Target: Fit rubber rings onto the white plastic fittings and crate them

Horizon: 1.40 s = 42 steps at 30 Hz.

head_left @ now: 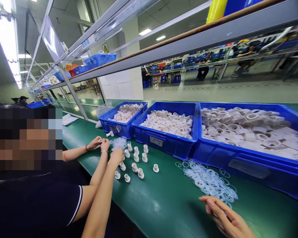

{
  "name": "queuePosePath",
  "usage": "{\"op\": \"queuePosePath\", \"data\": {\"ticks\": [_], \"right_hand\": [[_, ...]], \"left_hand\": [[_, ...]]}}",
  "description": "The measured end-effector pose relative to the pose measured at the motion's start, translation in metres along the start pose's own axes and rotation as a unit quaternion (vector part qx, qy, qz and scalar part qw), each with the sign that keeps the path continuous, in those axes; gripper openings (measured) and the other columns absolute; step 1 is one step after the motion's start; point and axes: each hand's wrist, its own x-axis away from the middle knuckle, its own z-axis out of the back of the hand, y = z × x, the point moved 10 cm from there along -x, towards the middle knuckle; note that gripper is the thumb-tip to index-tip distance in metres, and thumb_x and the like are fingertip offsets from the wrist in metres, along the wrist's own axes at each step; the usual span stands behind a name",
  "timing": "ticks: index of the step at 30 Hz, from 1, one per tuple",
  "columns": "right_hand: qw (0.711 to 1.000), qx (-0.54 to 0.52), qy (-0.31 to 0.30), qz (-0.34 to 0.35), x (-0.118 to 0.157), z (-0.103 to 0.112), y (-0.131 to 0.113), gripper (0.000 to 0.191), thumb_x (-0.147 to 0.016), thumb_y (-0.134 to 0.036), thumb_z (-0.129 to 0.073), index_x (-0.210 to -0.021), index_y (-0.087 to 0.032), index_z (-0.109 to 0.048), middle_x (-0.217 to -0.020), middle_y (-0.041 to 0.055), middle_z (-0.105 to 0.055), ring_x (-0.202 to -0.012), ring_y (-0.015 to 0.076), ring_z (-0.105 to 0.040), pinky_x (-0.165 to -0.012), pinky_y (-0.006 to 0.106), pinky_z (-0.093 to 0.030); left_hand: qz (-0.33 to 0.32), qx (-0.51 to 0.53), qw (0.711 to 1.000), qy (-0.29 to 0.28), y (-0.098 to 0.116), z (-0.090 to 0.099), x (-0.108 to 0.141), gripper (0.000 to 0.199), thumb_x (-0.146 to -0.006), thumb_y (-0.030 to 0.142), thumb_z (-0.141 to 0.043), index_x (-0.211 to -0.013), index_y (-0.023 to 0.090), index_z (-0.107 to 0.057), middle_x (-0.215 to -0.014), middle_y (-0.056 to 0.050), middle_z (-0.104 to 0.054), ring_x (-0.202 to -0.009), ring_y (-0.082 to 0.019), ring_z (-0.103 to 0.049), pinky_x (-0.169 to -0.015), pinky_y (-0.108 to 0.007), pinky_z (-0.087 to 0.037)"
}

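My left hand (117,156) reaches in from below among white flanged sleeves (134,167), its fingers curled down beside one of them. What those fingers hold, if anything, is hidden. Several sleeves stand upright on the green table (149,201), flange down. At the lower right my right hand (227,216) hovers with fingers stretched out and nothing visible in them. Just beyond its fingertips lies a loose pile of thin, pale translucent rings (208,180).
A co-worker at the left holds a small white piece (100,141) in two hands (104,145). Another ring pile (119,143) lies close by. Three blue bins, left (126,126), middle (163,148) and right (213,152), contain white parts. A shelf rail (163,43) crosses above.
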Motion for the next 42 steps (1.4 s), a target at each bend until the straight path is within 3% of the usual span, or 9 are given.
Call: {"op": "queuePosePath", "data": {"ticks": [3, 6, 10, 12, 14, 19, 24, 29, 42], "right_hand": [[0.998, -0.029, 0.047, 0.035, 0.004, 0.003, -0.015, 0.045, -0.093, -0.064, -0.046, -0.11, -0.025, -0.061, -0.075, 0.0002, -0.049, -0.056, 0.0142, -0.046, -0.049, 0.026, -0.044], [0.994, 0.008, 0.049, 0.101, 0.01, -0.004, -0.029, 0.044, -0.097, -0.063, -0.036, -0.113, -0.026, -0.055, -0.08, 0.0004, -0.05, -0.07, 0.0172, -0.053, -0.064, 0.028, -0.049], [0.99, 0.047, 0.01, 0.135, 0.023, -0.024, -0.035, 0.044, -0.1, -0.058, -0.028, -0.129, -0.029, -0.046, -0.107, 0.0056, -0.056, -0.095, 0.021, -0.058, -0.086, 0.035, -0.052], [0.982, 0.092, -0.015, 0.164, 0.03, -0.036, -0.042, 0.042, -0.1, -0.054, -0.034, -0.133, -0.03, -0.045, -0.123, 0.0085, -0.053, -0.114, 0.0245, -0.054, -0.1, 0.041, -0.047], [0.97, 0.151, -0.028, 0.19, 0.032, -0.043, -0.051, 0.04, -0.1, -0.049, -0.039, -0.134, -0.03, -0.046, -0.129, 0.0096, -0.052, -0.122, 0.0251, -0.05, -0.104, 0.042, -0.045], [0.932, 0.291, 0.107, 0.188, 0.02, 0.001, -0.062, 0.026, -0.101, -0.041, -0.039, -0.113, -0.026, -0.056, -0.111, 0.0083, -0.061, -0.101, 0.0221, -0.062, -0.085, 0.035, -0.053], [0.859, 0.461, 0.144, 0.17, 0.013, 0.031, -0.044, 0.025, -0.099, -0.035, -0.037, -0.086, -0.026, -0.057, -0.082, 0.0016, -0.062, -0.065, 0.0181, -0.064, -0.052, 0.028, -0.042], [0.838, 0.497, 0.139, 0.176, 0.009, 0.026, -0.022, 0.029, -0.098, -0.031, -0.03, -0.084, -0.025, -0.055, -0.08, 0.0019, -0.061, -0.049, 0.0142, -0.059, -0.042, 0.025, -0.03], [0.981, 0.169, -0.034, 0.091, 0.023, -0.026, -0.05, 0.036, -0.101, -0.05, -0.041, -0.081, -0.023, -0.054, -0.075, -0.0021, -0.053, -0.066, 0.014, -0.045, -0.06, 0.025, -0.037]], "left_hand": [[-0.031, 0.054, 0.998, -0.025, 0.033, -0.012, 0.028, 0.031, -0.094, 0.042, -0.054, -0.112, 0.018, -0.062, -0.111, -0.007, -0.066, -0.098, -0.02, -0.063, -0.086, -0.039, -0.054], [-0.081, 0.169, 0.976, -0.114, 0.073, -0.064, 0.072, 0.027, -0.097, 0.039, -0.046, -0.112, 0.023, -0.061, -0.113, -0.006, -0.067, -0.102, -0.019, -0.063, -0.091, -0.034, -0.051], [-0.047, 0.469, 0.802, -0.366, 0.122, -0.179, 0.16, 0.044, -0.087, 0.038, -0.065, -0.124, 0.02, -0.051, -0.129, -0.014, -0.061, -0.118, -0.023, -0.059, -0.101, -0.037, -0.047], [-0.027, 0.559, 0.724, -0.404, 0.137, -0.211, 0.187, 0.049, -0.086, 0.042, -0.066, -0.125, 0.018, -0.05, -0.128, -0.015, -0.061, -0.118, -0.022, -0.059, -0.104, -0.038, -0.044], [-0.011, 0.596, 0.703, -0.388, 0.14, -0.225, 0.193, 0.049, -0.086, 0.049, -0.064, -0.121, 0.017, -0.052, -0.112, -0.011, -0.067, -0.105, -0.019, -0.063, -0.097, -0.035, -0.047], [0.047, 0.553, 0.745, -0.37, 0.118, -0.233, 0.185, 0.053, -0.084, 0.062, -0.059, -0.106, 0.015, -0.051, -0.076, 0.0, -0.061, -0.056, -0.008, -0.054, -0.054, -0.023, -0.045], [0.057, 0.549, 0.755, -0.354, 0.099, -0.232, 0.18, 0.05, -0.084, 0.057, -0.064, -0.107, 0.014, -0.053, -0.087, -0.005, -0.063, -0.073, -0.014, -0.063, -0.064, -0.028, -0.053], [0.067, 0.56, 0.757, -0.329, 0.092, -0.233, 0.173, 0.054, -0.08, 0.058, -0.067, -0.108, 0.013, -0.056, -0.089, -0.006, -0.062, -0.072, -0.013, -0.061, -0.065, -0.029, -0.054], [0.01, 0.523, 0.777, -0.35, 0.108, -0.217, 0.179, 0.048, -0.077, 0.048, -0.074, -0.11, 0.015, -0.064, -0.086, -0.003, -0.061, -0.076, -0.016, -0.064, -0.073, -0.033, -0.057]]}}
